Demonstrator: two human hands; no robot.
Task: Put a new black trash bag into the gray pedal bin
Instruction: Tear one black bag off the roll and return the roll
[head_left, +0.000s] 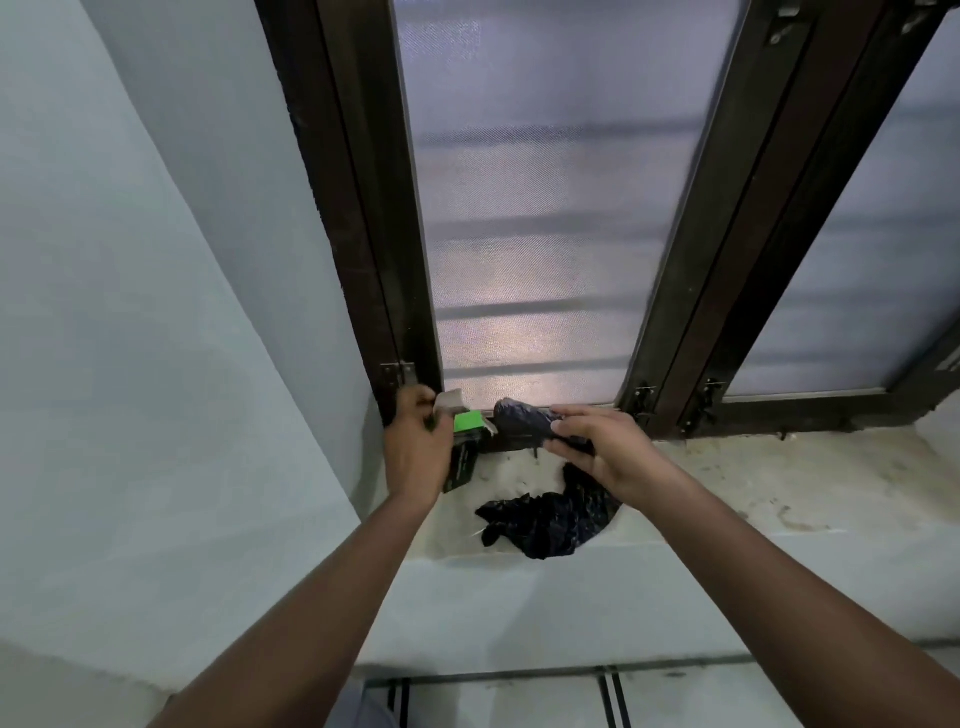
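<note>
My left hand (418, 449) grips a small dark box with a green top (464, 452), its cardboard flap open, above the left end of a stained window sill (753, 483). My right hand (605, 449) pinches a roll of black trash bags (519, 422) just right of the box. A loose black trash bag (550, 517) trails down from under my right hand and lies crumpled on the sill near its front edge. The gray pedal bin is not in view.
A frosted window in a dark brown frame (691, 260) rises directly behind the sill. A pale wall (130, 338) closes the left side. Below the sill, a tiled floor with dark lines (613, 696) shows at the bottom.
</note>
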